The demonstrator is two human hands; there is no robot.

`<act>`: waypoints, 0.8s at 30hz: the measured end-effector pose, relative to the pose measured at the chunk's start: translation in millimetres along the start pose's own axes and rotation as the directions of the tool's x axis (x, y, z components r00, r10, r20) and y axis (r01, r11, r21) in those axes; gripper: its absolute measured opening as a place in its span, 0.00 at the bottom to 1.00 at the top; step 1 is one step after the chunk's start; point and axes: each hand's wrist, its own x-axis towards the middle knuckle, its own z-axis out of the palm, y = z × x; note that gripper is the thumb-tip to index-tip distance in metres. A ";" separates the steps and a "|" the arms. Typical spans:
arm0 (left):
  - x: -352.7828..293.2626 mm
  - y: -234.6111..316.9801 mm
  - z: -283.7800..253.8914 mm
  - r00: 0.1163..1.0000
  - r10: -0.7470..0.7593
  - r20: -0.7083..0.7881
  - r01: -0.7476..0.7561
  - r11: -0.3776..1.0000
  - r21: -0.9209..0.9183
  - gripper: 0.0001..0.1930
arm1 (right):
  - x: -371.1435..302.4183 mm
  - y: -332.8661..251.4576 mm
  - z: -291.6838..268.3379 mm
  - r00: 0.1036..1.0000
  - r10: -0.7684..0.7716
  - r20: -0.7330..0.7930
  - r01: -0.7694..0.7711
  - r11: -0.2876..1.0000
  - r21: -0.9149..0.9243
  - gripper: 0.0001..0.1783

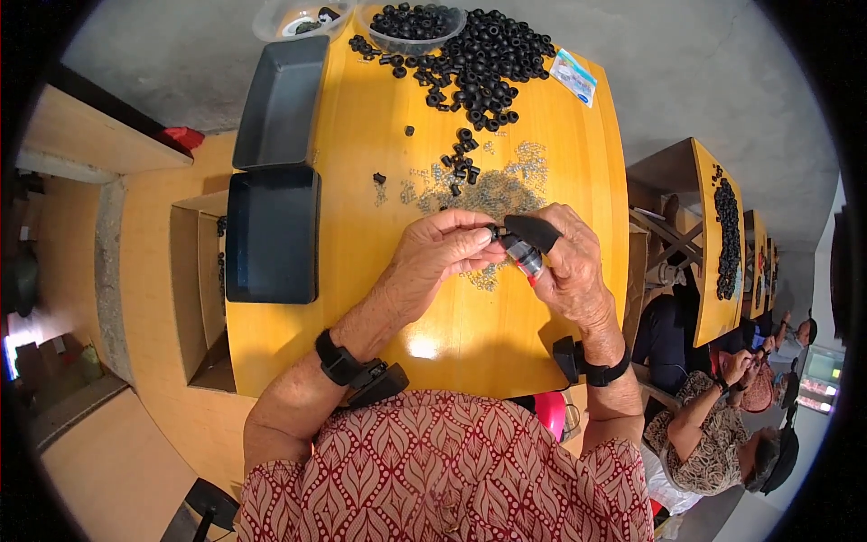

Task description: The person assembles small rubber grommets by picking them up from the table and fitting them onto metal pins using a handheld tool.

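Note:
My left hand (pixel 438 251) is closed in a pinch over the front half of the yellow table (pixel 388 334). Between its thumb and fingers is a small black part (pixel 494 232), mostly covered. My right hand (pixel 578 269) grips a short black-and-red hand tool (pixel 526 258) whose tip meets that part; its exact kind is hidden by the fingers. A black sleeve (pixel 533 232) covers one right-hand finger. Just beyond both hands lies a spread of tiny silvery pieces (pixel 492 192), with several loose black parts (pixel 462 163) among them.
A large heap of black ring-like parts (pixel 501 59) lies at the far edge beside a clear bowl (pixel 415 42) of more. Two dark trays (pixel 274 237) line the left side. A small packet (pixel 574 78) rests far right. Other people sit at tables on the right.

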 end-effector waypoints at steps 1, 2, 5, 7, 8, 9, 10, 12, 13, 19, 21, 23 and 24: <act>-0.5 1.0 0.6 1.000 0.008 -0.005 -0.008 1.000 0.027 0.14 | 1.2 -1.1 -1.3 1.000 -0.022 0.022 0.022 0.999 -0.033 0.18; -0.7 1.3 0.7 1.000 0.017 -0.010 -0.016 0.998 0.054 0.14 | 2.2 -1.9 -2.3 0.998 -0.043 0.046 0.046 0.997 -0.064 0.18; 1.8 -2.8 -1.0 0.999 0.050 -0.002 -0.049 0.994 0.094 0.14 | 1.8 -0.8 -6.0 0.992 -0.068 0.103 0.077 0.993 -0.090 0.19; 0.6 -3.1 0.1 0.998 0.062 -0.014 -0.060 0.995 0.085 0.13 | 3.1 -1.5 -4.2 0.994 -0.053 0.093 0.060 0.995 -0.076 0.19; 0.0 -3.1 0.5 0.997 0.073 -0.026 -0.071 0.995 0.075 0.12 | 3.7 -2.0 -2.6 0.996 -0.037 0.082 0.042 0.997 -0.063 0.20; 0.4 -3.2 -0.2 0.997 0.074 -0.026 -0.072 0.995 0.075 0.12 | 3.6 -2.1 0.0 0.996 -0.038 0.082 0.043 0.997 -0.063 0.20; 0.8 -3.3 -1.2 0.997 0.074 -0.024 -0.072 0.994 0.080 0.12 | 2.6 -2.0 3.3 0.998 -0.025 0.051 0.028 0.998 -0.057 0.20; 1.0 -3.0 -1.7 0.997 0.073 -0.022 -0.071 0.994 0.084 0.13 | -0.8 -0.7 8.2 1.000 -0.013 0.019 0.014 0.999 -0.051 0.21; 0.7 -2.6 -1.2 0.996 0.090 -0.021 -0.087 0.991 0.099 0.13 | -3.0 0.3 10.2 1.000 -0.020 -0.005 0.020 0.999 -0.044 0.21; -2.2 5.2 2.5 0.998 0.065 0.011 -0.066 0.976 0.206 0.14 | -9.5 5.7 19.2 0.998 -0.014 -0.059 0.015 1.000 0.014 0.22; -2.0 4.7 3.1 0.998 0.064 0.015 -0.066 0.970 0.233 0.14 | -12.5 7.7 23.2 0.997 -0.021 -0.068 0.022 1.000 0.015 0.22; -1.9 1.3 3.5 0.998 0.065 0.028 -0.069 0.968 0.241 0.13 | -13.4 5.3 26.7 0.992 -0.007 -0.124 0.010 1.000 0.021 0.22; -1.3 -1.1 2.8 0.998 0.064 0.028 -0.069 0.968 0.242 0.13 | -13.6 3.0 27.3 0.992 -0.007 -0.126 0.009 1.000 0.021 0.22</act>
